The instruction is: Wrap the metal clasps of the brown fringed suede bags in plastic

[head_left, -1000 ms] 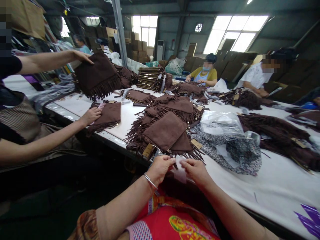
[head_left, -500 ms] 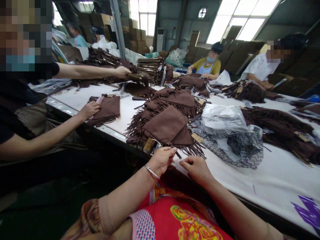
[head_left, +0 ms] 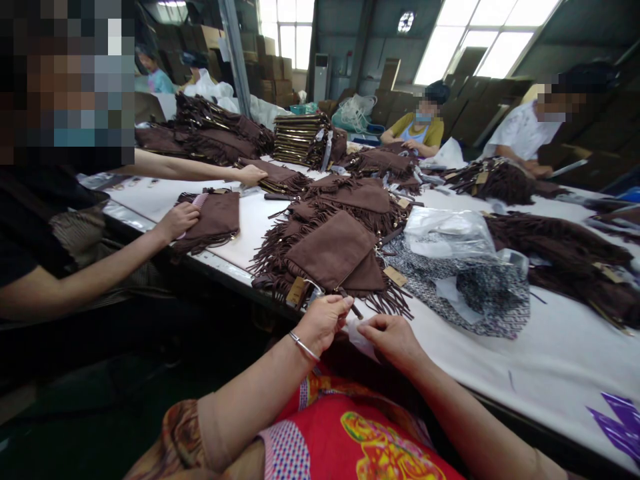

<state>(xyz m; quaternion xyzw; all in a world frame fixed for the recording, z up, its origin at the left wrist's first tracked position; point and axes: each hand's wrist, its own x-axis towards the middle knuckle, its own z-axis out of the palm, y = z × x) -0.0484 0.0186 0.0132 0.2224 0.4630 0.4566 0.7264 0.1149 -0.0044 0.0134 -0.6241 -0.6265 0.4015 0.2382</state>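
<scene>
A brown fringed pouch point(head_left: 333, 250) lies on a pile of similar pouches at the table's near edge, just beyond my hands. My left hand point(head_left: 325, 322) is closed in a pinch at the pouch's near edge, on a short dark brown pull tab point(head_left: 350, 301). To its right, my right hand point(head_left: 393, 339) pinches a thin, whitish, translucent sheet point(head_left: 361, 340) that hangs below the fingertips at the table edge. A tan cardboard tag point(head_left: 297, 291) sticks out left of my left hand. Another tan tag point(head_left: 395, 276) lies on the fringe at right.
Right of the pile lies a black-and-white speckled cloth point(head_left: 480, 300) with a clear plastic bag point(head_left: 447, 232) on it. More brown pouches point(head_left: 560, 243) lie farther right. A co-worker's hand point(head_left: 183, 219) rests on a pouch at left. Purple shiny pieces point(head_left: 617, 423) lie near right.
The co-worker's far hand has lowered a brown pouch bundle onto the table. The whitish sheet at my right hand hangs lower and shows more. My hands stay almost in place.
</scene>
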